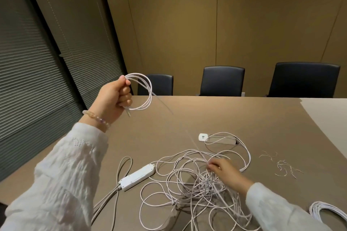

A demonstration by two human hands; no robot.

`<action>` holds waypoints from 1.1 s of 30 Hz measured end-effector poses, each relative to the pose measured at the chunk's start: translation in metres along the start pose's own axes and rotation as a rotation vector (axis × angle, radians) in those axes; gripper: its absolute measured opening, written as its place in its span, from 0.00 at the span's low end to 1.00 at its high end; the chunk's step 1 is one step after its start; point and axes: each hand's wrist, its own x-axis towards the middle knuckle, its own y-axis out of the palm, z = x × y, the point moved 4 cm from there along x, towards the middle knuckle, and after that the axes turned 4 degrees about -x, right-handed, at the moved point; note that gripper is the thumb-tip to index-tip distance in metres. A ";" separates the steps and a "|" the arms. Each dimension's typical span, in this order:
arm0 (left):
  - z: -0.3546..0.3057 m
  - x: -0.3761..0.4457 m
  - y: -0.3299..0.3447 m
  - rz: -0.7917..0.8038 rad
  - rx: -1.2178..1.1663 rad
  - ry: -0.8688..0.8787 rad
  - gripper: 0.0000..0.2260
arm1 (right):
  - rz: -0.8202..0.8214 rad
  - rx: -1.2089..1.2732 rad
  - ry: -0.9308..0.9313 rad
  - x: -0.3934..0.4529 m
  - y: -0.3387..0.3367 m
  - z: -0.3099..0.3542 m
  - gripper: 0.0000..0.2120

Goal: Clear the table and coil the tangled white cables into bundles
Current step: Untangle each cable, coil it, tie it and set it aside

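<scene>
A small coil of white cable (141,92) is held up in the left hand (112,99), well above the surface (187,114), fingers curled tight round one side of the loops. The coil is stood roughly upright, its loops facing the camera, and a connector end (128,113) is seen pointing down from under the fist. From the coil a single strand (169,110) is drawn taut, its long axis slanting down and to the right, straight to the right hand (221,169). That strand is pinched between the right hand's fingertips, low over the tangled white cables (189,184), which are spread in loose loops across the near part of the surface. A white power strip (138,176) is laid diagonally just left of the tangle, its grey cords (107,199) running off toward the near edge. A small white charger (202,137) is seen beyond the tangle, with a cable loop beside it. Loose twist ties (281,167) are scattered to the right. A finished white bundle (326,212) is lying flat at the near right corner. No containers are in view. Three black chairs (222,80) are lined up behind the far edge.
</scene>
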 end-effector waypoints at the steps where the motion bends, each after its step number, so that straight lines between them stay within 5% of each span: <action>1: 0.004 0.000 0.000 -0.005 0.032 0.020 0.16 | -0.050 0.006 0.010 0.002 -0.008 0.004 0.12; 10: 0.037 0.001 0.018 -0.038 0.167 0.069 0.15 | -0.385 0.009 -0.165 -0.014 -0.107 0.110 0.10; 18: 0.045 -0.004 0.035 -0.156 0.529 0.190 0.14 | -0.281 -0.167 -0.386 -0.057 -0.118 0.176 0.04; 23: 0.056 -0.022 0.057 0.014 0.745 0.230 0.13 | -0.423 -0.128 -0.487 -0.058 -0.132 0.198 0.05; 33: 0.089 -0.049 0.079 0.374 0.267 -0.327 0.15 | -0.543 -0.110 -0.383 -0.031 -0.159 0.186 0.07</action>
